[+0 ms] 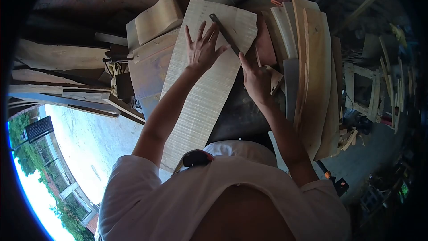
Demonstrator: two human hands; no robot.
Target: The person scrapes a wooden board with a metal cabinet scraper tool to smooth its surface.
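Plank: found pale and ribbed across the face, laid over the middle of the workbench, far end toward the far edge, near end close to the person's body. Could not make out the near edge of the workbench beneath. Saw the left hand open, palm down, fingers spread over the far half, holding nothing. Saw the right hand closed on the near end of a dark bar, forefinger extended along it. Judged the step in hand as bracing the plank and guiding the bar over its face. Judged the next move to call for firm left palm pressure, thumb clear of the bar. Read the long axis as slanting, near-left to far-right, with the ragged far-right corner beside a reddish piece. Noted curved boards along the right edge.
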